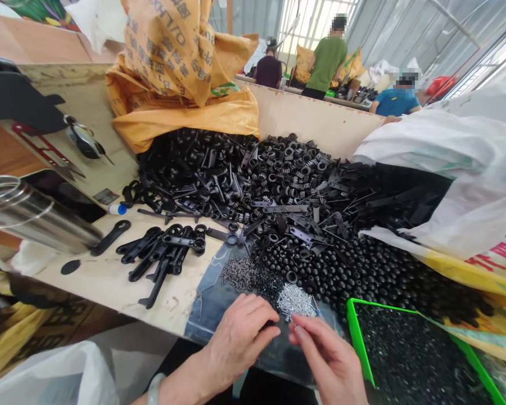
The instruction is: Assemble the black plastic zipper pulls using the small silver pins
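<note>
My left hand (245, 332) is closed in a pinch above the dark mat (206, 306). A small dark bit shows at its fingertips, too small to name. Facing it across a narrow gap, my right hand (331, 357) also pinches with thumb and forefinger; what lies between them is too small to make out. Just beyond the fingers is a heap of small silver screws or pins (296, 301). Beside that heap lie tiny black pieces (267, 281) and small brownish metal parts (238, 271). Black balls (320, 264) spread out behind.
Black ring parts (293, 160) and flat black handles (160, 250) are piled on the table. A green-rimmed tray (354, 323) of small black bits stands right. A steel cup (46, 216) is left, an orange sack (185, 112) behind. Three people work farther back.
</note>
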Tool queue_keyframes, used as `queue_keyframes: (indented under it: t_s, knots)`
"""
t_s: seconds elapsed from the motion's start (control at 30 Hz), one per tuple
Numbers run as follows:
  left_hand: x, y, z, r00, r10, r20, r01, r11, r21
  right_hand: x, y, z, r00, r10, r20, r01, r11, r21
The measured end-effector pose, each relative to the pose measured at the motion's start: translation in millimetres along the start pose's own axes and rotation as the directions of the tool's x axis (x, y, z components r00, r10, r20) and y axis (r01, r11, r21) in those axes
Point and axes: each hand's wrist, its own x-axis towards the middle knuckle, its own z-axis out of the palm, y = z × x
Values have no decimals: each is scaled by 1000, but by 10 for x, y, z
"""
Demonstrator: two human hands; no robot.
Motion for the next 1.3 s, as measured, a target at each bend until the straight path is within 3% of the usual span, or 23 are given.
queue_keyframes:
  t_s: [0.2, 0.3, 0.5, 0.67, 0.83, 1.03, 1.2, 1.3]
  knots:
    - [-22, -15, 41, 999, -46, 11, 46, 999, 7, -53, -115, 266, 982, 90, -165, -70, 990, 125]
    - [-13, 0, 37, 998, -69, -10, 69, 998, 0, -49, -125, 332, 978, 60, -200, -40, 994, 103]
    - [6, 3, 10, 997, -70, -13, 71, 997, 7, 99, -104, 281, 964, -248, -95, 238, 965, -107]
    - [32, 13, -3, 998, -52, 47, 46, 991, 123, 170, -132, 261, 930, -369, -11, 358, 910, -209]
    - [29, 12, 25, 998, -58, 22, 55, 992, 117, 170, -127, 266, 910, -412, 33, 409, 886, -219]
    - [23, -6, 41, 998, -51, -23, 52, 997, 59, 142, -35, 296, 929, -370, 7, 364, 911, -194]
    - [3, -39, 83, 998, -54, -37, 57, 996, 67, 131, -36, 296, 898, -436, 57, 436, 867, -239]
    - [-11, -36, 103, 998, -42, -52, 46, 997, 68, 116, -45, 273, 858, -501, 112, 508, 799, -323]
